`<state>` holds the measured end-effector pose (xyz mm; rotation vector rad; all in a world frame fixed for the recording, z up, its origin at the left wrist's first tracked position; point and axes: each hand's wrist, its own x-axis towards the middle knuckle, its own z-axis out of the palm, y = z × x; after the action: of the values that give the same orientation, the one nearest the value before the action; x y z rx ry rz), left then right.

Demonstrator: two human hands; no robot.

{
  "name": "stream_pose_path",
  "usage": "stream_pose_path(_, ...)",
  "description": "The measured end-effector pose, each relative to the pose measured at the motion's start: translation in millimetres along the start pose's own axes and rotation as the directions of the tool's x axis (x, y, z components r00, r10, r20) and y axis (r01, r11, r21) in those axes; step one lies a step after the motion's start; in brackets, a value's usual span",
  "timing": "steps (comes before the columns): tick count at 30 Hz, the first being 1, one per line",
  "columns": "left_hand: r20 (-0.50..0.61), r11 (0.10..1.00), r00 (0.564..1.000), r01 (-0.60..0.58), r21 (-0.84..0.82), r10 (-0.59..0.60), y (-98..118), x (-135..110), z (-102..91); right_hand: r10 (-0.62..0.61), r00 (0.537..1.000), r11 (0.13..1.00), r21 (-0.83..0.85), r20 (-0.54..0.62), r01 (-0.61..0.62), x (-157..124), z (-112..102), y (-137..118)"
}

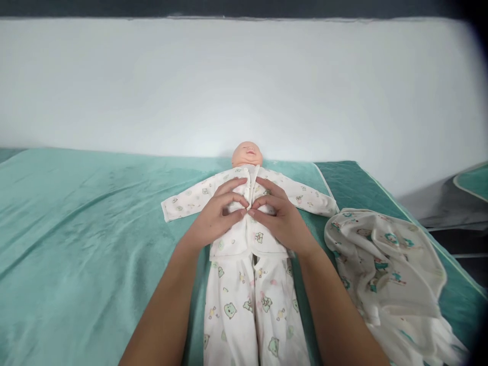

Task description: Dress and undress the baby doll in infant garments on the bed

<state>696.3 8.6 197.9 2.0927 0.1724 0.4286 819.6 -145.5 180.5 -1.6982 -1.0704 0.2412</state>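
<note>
In the head view, a doll (247, 153) lies on its back on a pale green blanket (95, 229), its head near the white wall (229, 86). It has on a white printed jacket (231, 244), the sleeves stretched out to either side, and matching trousers (229, 305) run down from under the hem.

The person's left hand (221, 211) and right hand (279, 213) meet over the middle of the jacket's front, thumbs and forefingers pinching at the two edges, the other fingers curved over the cloth. Whether a snap or a tie sits between those fingertips, I can't tell (they hide the very spot I'd like to see).

To my eye, the step in hand is work on the front closure at mid-chest; whether it is being done up or undone, I couldn't swear. Either way, the next move calls for a firm pinch on both edges, held level. A printed cloth (392, 254) lies crumpled beside the right sleeve, neither hand touching it.
</note>
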Motion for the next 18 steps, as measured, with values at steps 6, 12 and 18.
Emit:
stream_pose_path(6, 0.027, 0.999, 0.999, -0.028, -0.024, 0.028, 1.6, -1.5, -1.6, 0.004, 0.999, 0.999, 0.046, 0.043, -0.006, 1.0, -6.0, 2.3)
stream_pose_path(12, 0.022, 1.0, 0.999, -0.029, 0.011, 0.028, 0.3, 0.1, 0.5, -0.042, 0.994, 0.999, 0.008, 0.106, 0.042, 0.5, -9.6, 1.0)
stream_pose_path(18, 0.036, 0.999, 0.998, -0.048, -0.004, 0.048, -3.3, 0.9, -3.0, -0.016, 0.999, 1.0, -0.009, 0.051, 0.017, 1.0, -3.5, 1.1)
